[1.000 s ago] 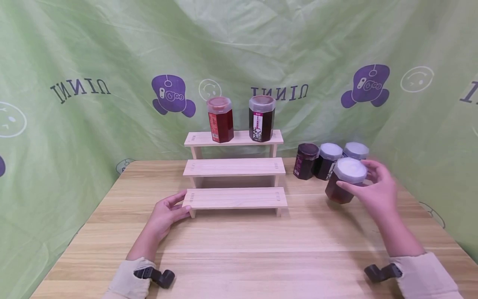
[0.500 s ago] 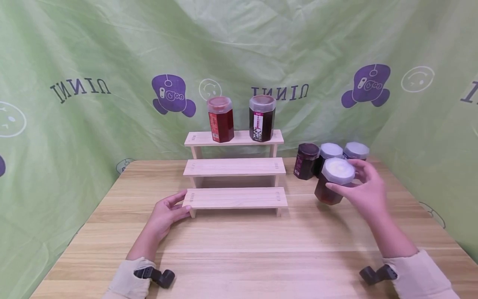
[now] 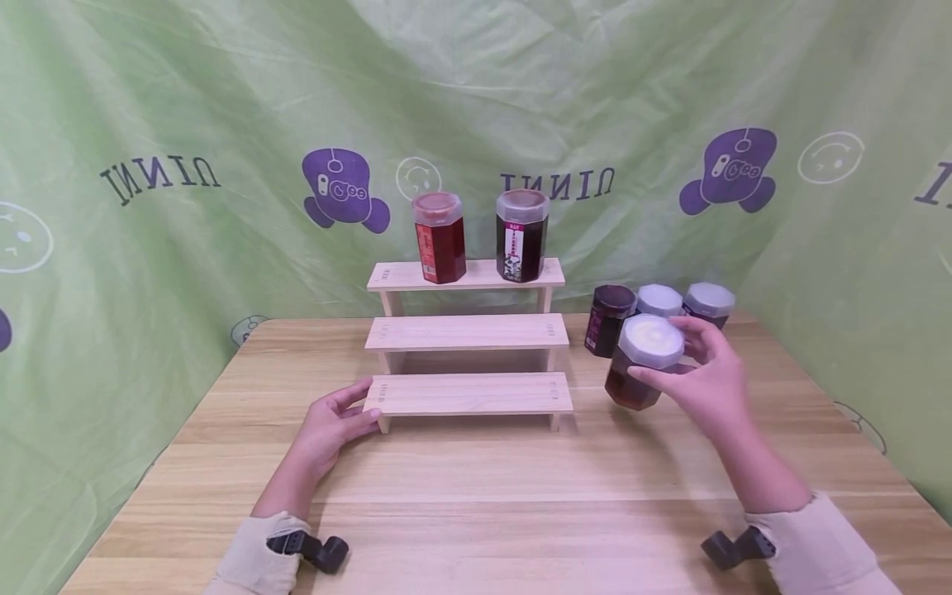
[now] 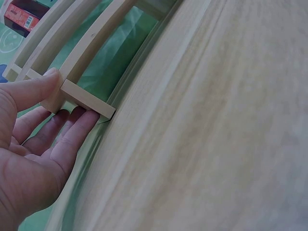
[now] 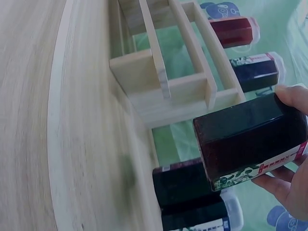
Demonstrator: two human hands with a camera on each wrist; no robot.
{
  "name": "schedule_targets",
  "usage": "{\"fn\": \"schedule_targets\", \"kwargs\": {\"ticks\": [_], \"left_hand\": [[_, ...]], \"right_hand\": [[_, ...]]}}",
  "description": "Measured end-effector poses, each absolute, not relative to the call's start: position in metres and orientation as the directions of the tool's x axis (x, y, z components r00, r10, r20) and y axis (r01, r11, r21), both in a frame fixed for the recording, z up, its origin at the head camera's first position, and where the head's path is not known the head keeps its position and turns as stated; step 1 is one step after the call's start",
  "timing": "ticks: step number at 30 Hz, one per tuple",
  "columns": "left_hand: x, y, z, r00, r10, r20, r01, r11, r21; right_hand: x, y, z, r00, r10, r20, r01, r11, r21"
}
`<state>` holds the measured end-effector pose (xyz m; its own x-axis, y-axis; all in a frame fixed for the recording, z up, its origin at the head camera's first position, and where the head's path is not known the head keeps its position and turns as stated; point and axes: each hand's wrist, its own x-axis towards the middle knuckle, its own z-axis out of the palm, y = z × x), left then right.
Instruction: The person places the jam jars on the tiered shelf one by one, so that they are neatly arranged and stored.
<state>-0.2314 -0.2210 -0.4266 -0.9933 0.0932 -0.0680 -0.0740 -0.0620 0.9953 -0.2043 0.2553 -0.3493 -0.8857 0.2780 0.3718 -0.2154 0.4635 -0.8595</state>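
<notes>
My right hand (image 3: 714, 376) grips a dark jar (image 3: 634, 384) with a white lid, thumb on one side and fingers on the other. The jar hangs above the table, slightly tilted; its printed label shows in the right wrist view. My left hand (image 3: 327, 421) holds the left end of the lowest step of a three-step wooden stand (image 3: 468, 395), thumb on the step and fingers by its leg (image 4: 89, 100). On the top step stand a red jar (image 3: 445, 252) and a dark jar with a white and pink label (image 3: 530, 248), set apart.
Behind the held jar, several more jars stand on the table's right: one with a dark lid (image 3: 604, 326), one with a white lid (image 3: 658, 299) partly hidden, and another white-lidded jar (image 3: 710, 302). A green printed cloth (image 3: 223, 99) hangs behind the wooden table (image 3: 476, 512).
My right hand has carried the dark jar leftward, toward the stand, and it now overlaps the jars behind it differently. My left hand and the stand have stayed put.
</notes>
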Motion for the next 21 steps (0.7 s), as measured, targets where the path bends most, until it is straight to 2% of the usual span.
{"fn": "schedule_targets", "kwargs": {"ticks": [21], "left_hand": [[-0.232,-0.221,-0.429,-0.994,0.088,-0.070,-0.074,-0.045,0.996]], "right_hand": [[-0.203,0.222,-0.341,-0.900,0.206,0.385,-0.268,0.436,-0.859]]}}
